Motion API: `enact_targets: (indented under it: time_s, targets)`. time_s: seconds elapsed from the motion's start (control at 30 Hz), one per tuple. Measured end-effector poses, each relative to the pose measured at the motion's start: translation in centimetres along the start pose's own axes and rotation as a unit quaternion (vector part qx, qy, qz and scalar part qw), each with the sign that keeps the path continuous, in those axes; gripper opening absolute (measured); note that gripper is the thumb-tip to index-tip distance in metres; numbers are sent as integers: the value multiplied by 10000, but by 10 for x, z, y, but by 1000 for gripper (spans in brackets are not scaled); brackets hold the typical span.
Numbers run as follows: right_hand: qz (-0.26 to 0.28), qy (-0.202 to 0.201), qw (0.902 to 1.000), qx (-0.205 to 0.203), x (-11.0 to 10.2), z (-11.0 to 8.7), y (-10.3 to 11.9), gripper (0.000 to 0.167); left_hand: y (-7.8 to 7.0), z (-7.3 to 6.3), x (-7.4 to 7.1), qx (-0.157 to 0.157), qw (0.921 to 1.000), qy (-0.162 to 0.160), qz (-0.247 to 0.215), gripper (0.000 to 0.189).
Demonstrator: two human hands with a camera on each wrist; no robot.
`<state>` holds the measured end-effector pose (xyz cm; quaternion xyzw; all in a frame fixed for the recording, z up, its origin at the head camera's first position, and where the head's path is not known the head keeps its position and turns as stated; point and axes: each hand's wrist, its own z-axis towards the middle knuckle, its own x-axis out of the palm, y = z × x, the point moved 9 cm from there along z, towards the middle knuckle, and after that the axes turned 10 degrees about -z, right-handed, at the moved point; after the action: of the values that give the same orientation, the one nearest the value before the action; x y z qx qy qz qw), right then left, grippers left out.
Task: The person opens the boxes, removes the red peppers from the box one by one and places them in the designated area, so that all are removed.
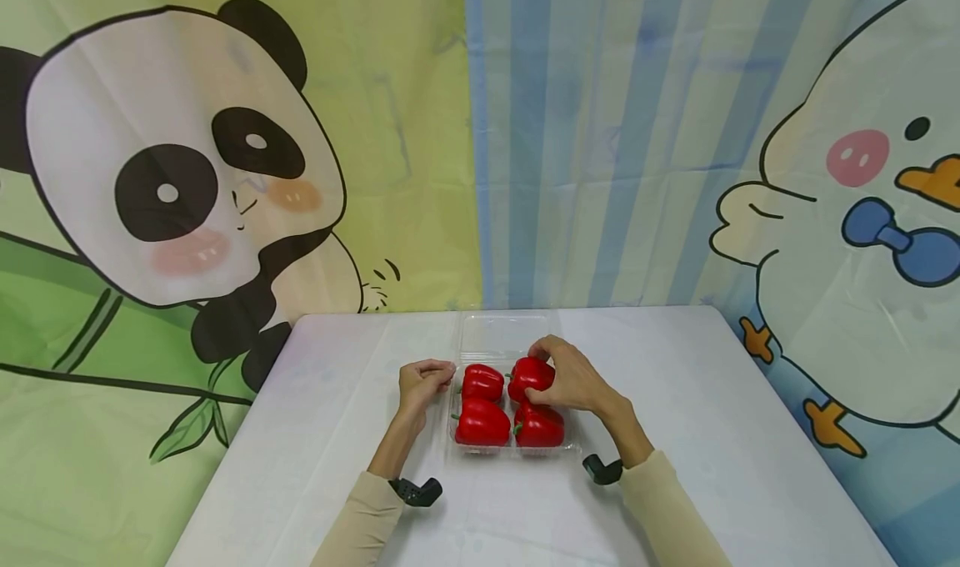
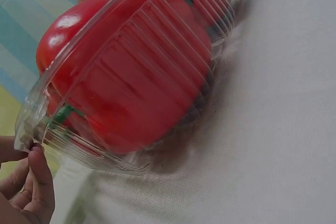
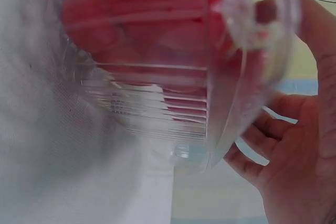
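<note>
Several glossy red bell peppers with green stems sit in two rows in a clear plastic clamshell box. My left hand pinches the box's rim at its far left corner; the left wrist view shows thumb and finger meeting on the clear edge. My right hand holds the far right bell pepper, fingers over its far side and thumb on its near side. Close by are the far left pepper, the near left one and the near right one.
The box's clear lid lies folded back toward the table's far edge. A white cloth covers the table. Behind it hangs a curtain printed with a panda and a duck. Each wrist wears a dark camera mount.
</note>
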<state>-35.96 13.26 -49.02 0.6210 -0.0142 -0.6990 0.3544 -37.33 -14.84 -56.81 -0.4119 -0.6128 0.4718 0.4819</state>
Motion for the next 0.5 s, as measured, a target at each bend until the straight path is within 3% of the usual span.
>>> enact_targets:
  time_s: [0.5]
  targets:
    - [782,-428,9960,86,-12,-2,-5,69,-2,-2,0,1,10000,-19,47,22]
